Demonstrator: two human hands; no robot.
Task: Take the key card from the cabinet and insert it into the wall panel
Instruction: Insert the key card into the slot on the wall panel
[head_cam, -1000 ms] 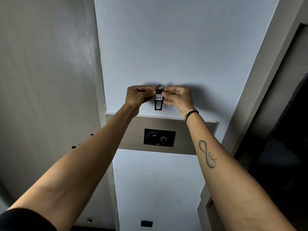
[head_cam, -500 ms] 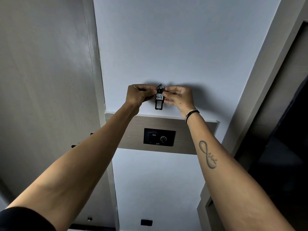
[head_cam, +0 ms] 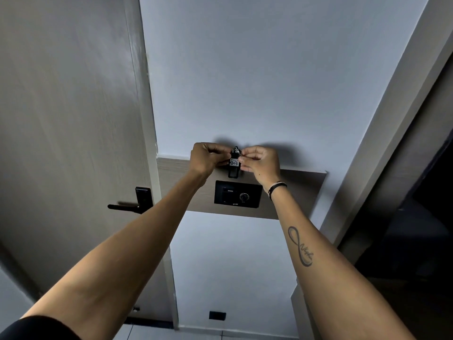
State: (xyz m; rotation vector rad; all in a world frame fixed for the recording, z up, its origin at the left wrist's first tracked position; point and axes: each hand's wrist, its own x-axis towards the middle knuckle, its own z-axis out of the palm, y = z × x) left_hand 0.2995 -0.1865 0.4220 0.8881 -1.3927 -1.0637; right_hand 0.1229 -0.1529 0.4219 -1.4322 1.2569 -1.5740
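The key card (head_cam: 234, 169) is a narrow black tag with a white numbered label and a metal ring on top. It hangs upright just above the black wall panel (head_cam: 237, 194), which is set in a wooden strip (head_cam: 299, 192) on the white wall. My left hand (head_cam: 207, 159) pinches the tag from the left and my right hand (head_cam: 261, 163) pinches it from the right. The tag's lower end is close over the panel's top edge, not in it. The panel shows a slot part at left and a round knob at right.
A grey door (head_cam: 73, 119) with a black lever handle (head_cam: 130, 204) stands at the left. A dark doorway (head_cam: 416, 217) opens at the right. A small black socket (head_cam: 217, 315) sits low on the wall near the floor.
Both hands have lowered the key card from the white wall above the wooden strip down to just over the panel. The door handle has come into sight.
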